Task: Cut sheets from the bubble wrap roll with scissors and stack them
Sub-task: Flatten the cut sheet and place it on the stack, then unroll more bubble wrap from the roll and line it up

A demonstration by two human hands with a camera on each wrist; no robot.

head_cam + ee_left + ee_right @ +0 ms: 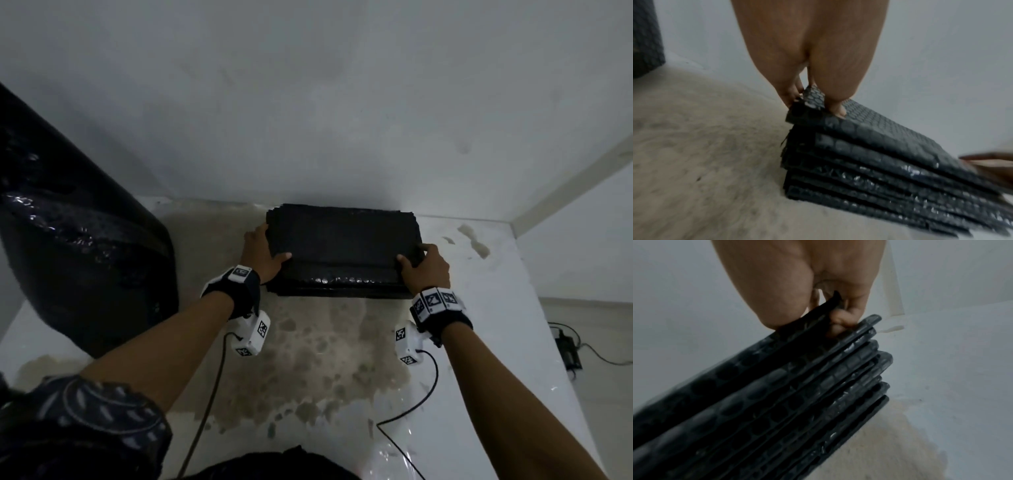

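Left hand [265, 251] grips the left edge of the top sheet [342, 238] of black bubble wrap: thumb lying on the upper face, fingers tucked under the edge. The left wrist view confirms the pinch, thumb tip [838, 112] pressed onto the bubbled surface near the corner, fingers [791, 92] behind and below the sheet's edge.

Right hand [424, 267] holds the same sheet at the right near corner, thumb on top, fingers curled round the side. In the right wrist view the fingers [840, 321] are hooked between the top sheet and the layers beneath, so that end is raised clear of the rest (how far, cannot tell).

Under both hands: the stack of cut sheets [337, 287], black, several layers deep, edges roughly aligned but a little ragged at the left side. Shiny bubbles catch light along the near edge. The stack sits on the table [496, 342] toward its far edge, close to the white wall [308, 102].

Table surface is white with a large tan worn patch [308, 359] in the middle, running from under the stack toward the person.

Bubble wrap roll [75, 246], large and black, stands at the left of the table, leaning against the wall, well apart from the stack.

Both wrists carry black straps with white marker-tagged camera units; a black cable [411, 411] trails from each across the table. Scissors: not found in any view.
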